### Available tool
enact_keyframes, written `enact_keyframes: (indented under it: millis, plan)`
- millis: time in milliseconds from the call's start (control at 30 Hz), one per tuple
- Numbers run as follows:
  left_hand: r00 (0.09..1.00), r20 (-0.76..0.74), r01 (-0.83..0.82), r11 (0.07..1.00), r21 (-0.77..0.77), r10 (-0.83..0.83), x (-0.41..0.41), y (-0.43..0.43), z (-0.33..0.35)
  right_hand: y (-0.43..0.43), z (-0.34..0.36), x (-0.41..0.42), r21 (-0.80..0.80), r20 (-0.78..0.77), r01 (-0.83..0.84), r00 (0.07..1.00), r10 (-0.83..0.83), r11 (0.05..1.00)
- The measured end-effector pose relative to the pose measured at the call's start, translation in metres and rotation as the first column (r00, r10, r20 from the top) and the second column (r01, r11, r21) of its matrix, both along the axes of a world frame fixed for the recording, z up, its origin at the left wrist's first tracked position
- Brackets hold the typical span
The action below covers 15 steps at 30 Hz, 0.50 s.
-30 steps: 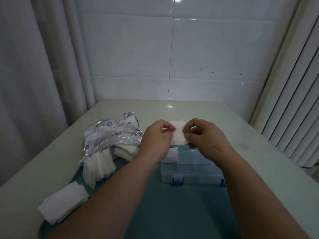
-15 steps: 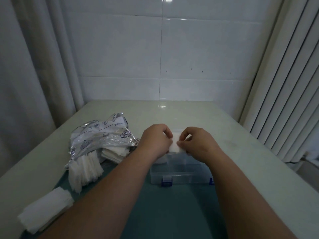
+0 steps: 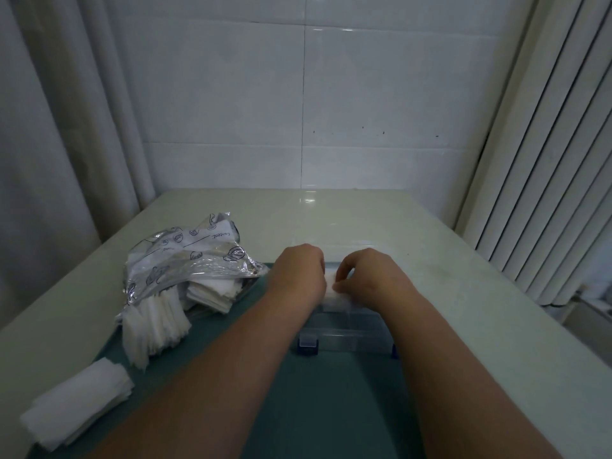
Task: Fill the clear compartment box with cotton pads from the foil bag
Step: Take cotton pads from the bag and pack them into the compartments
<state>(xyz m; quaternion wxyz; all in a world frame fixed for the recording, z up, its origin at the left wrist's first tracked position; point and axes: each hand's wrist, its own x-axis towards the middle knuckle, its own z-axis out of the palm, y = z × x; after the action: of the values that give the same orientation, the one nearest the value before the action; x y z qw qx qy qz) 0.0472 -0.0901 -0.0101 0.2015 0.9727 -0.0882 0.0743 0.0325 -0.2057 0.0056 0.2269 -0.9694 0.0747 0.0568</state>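
My left hand (image 3: 298,273) and right hand (image 3: 371,276), grip narrow, pinch cotton pads (image 3: 331,294) into the clear box (image 3: 351,336); its front half looks empty (most pads lie by the foil bag (image 3: 185,256))

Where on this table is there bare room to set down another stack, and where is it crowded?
Free: the far strip of table between the box and the tiled wall; the right side, between box and slats; the green mat in front of the box. Crowded: the left, with foil bag, spilled pads and a loose stack.
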Motion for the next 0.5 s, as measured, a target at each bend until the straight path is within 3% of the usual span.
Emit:
enact_keyframes:
  millis: [133,267,500]
  plan:
    - [0.994,-0.108,0.018,1.0,-0.021,-0.02,0.005,0.004,0.004,0.0,-0.002,0.006,-0.055,-0.061,0.005,0.998,-0.008,0.998]
    - [0.983,-0.182,0.026,1.0,0.003,-0.025,0.008,0.006,0.005,-0.004,-0.009,0.007,-0.012,0.014,0.034,0.999,-0.033,0.999]
    - [0.988,-0.15,0.027,0.999,-0.045,-0.033,0.006,0.007,0.003,-0.005,-0.008,-0.003,0.11,0.103,-0.015,0.995,0.004,0.994]
